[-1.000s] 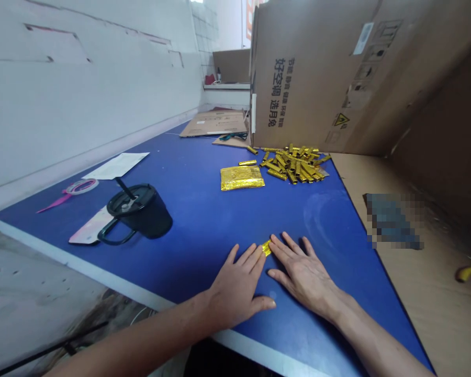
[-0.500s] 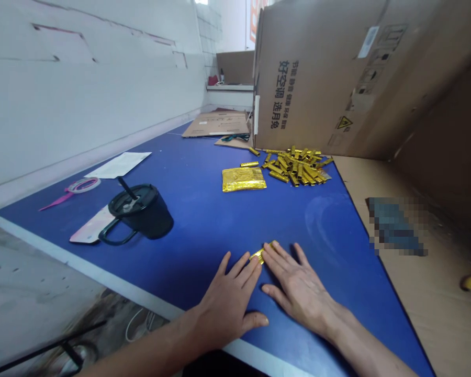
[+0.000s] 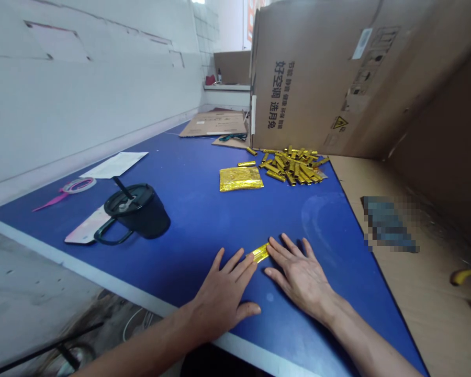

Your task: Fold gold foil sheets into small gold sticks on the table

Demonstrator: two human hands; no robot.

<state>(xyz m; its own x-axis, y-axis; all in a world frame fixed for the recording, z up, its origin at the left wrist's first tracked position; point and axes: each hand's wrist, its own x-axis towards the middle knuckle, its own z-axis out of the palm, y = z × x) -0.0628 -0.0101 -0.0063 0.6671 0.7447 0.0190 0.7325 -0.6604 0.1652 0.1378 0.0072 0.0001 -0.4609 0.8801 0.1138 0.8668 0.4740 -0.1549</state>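
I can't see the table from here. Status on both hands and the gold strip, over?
Left hand, right hand: palms down, touching opposite ends of gold strip. Strip lying on blue table. Black mug off left, not in the way.

Slim bare forearms (image 3: 153,339) end in a left grip (image 3: 223,294) and right grip (image 3: 304,281) — bare, slender-fingered.

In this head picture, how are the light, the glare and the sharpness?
Head view throughout: bright glints on the gold strip and gold packet; cardboard at far right lies in shade; a pixelated patch hides detail; the dark mug has a clear outline; picture borders look stretched.
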